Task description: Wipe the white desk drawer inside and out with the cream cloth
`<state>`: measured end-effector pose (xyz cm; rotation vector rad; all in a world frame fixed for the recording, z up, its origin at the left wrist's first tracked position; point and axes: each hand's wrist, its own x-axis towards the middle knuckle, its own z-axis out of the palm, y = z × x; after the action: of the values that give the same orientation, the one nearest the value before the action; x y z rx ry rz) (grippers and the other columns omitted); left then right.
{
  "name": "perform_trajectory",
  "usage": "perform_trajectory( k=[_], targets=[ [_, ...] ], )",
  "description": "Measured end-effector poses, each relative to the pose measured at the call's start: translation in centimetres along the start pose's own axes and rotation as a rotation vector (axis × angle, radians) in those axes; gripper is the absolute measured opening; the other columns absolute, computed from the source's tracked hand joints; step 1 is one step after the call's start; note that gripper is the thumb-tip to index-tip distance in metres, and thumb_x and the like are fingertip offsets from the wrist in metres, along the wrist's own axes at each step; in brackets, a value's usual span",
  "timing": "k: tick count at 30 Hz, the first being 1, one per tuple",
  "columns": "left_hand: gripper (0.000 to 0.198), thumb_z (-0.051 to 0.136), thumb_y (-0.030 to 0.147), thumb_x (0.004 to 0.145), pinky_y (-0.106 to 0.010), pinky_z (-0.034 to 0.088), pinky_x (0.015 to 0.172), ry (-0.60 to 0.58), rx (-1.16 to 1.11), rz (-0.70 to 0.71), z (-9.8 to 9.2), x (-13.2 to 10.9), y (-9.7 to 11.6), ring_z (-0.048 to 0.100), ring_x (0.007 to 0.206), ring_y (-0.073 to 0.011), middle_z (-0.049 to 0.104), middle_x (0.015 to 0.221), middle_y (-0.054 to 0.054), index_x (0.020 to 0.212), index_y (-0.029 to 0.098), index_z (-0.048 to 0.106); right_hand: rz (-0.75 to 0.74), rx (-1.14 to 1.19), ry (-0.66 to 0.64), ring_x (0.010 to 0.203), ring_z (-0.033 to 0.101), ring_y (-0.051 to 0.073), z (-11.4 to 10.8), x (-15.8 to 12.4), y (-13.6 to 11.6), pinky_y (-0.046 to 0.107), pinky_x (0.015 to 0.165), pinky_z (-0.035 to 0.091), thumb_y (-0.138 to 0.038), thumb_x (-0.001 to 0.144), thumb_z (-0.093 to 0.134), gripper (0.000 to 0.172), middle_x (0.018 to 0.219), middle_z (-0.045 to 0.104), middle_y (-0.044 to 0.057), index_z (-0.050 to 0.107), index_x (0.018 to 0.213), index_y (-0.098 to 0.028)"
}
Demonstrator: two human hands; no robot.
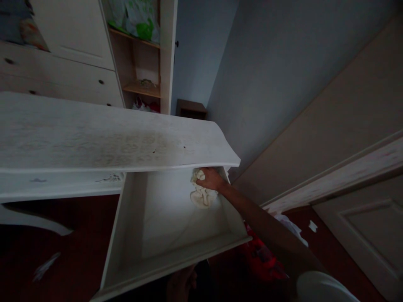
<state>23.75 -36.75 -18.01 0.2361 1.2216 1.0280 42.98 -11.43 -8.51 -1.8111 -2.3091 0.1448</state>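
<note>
My right hand reaches into a pulled-out white drawer, with its fingers closed on a crumpled cream cloth. The cloth lies bunched against the drawer's bottom, towards the back right corner. Part of the hand is tucked close under the edge of the white tabletop. Below the drawer's front panel, in deep shadow, is my left hand. Its visible fingers look curled; whether anything is in them is hidden. Apart from the cloth, I see only the drawer's pale bottom and sides.
Grey-brown stains mark the tabletop. Behind it stands a white cabinet with open shelves and plastic bags. A wall closes in on the right, above a white panelled door. Red bags lie on the dark red floor.
</note>
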Motion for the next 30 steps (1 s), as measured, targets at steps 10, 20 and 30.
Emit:
perform_trajectory(
  k=[10, 20, 30],
  targets=[
    [0.039, 0.087, 0.046, 0.047, -0.025, 0.041, 0.046, -0.006, 0.019, 0.049, -0.1, 0.0, 0.3, 0.047, 0.046, -0.0117, 0.056, 0.049, 0.0, 0.05, 0.016, 0.062, -0.168, 0.037, 0.037, 0.108, 0.057, 0.03, 0.7, -0.4, 0.2, 0.043, 0.096, 0.046, -0.04, 0.071, 0.077, 0.039, 0.112, 0.065, 0.013, 0.065, 0.1, -0.017],
    [0.04, 0.089, 0.044, 0.042, -0.025, 0.042, 0.048, -0.001, -0.01, 0.025, -0.2, 0.3, 0.3, 0.049, 0.047, -0.012, 0.056, 0.049, -0.001, 0.05, 0.015, 0.064, -0.377, 0.032, 0.027, 0.099, 0.055, 0.026, 0.9, 0.1, -3.3, 0.039, 0.089, 0.048, -0.043, 0.069, 0.079, 0.039, 0.098, 0.061, 0.009, 0.064, 0.092, -0.017],
    [0.039, 0.088, 0.046, 0.045, -0.027, 0.041, 0.048, -0.029, 0.005, 0.036, -0.1, -0.2, 0.4, 0.049, 0.047, -0.0129, 0.058, 0.049, -0.003, 0.048, 0.015, 0.065, -0.589, 0.015, -0.085, 0.098, 0.06, 0.026, 1.7, 3.4, -10.6, 0.038, 0.089, 0.048, -0.047, 0.072, 0.077, 0.044, 0.105, 0.062, 0.01, 0.065, 0.099, -0.015]
  ],
)
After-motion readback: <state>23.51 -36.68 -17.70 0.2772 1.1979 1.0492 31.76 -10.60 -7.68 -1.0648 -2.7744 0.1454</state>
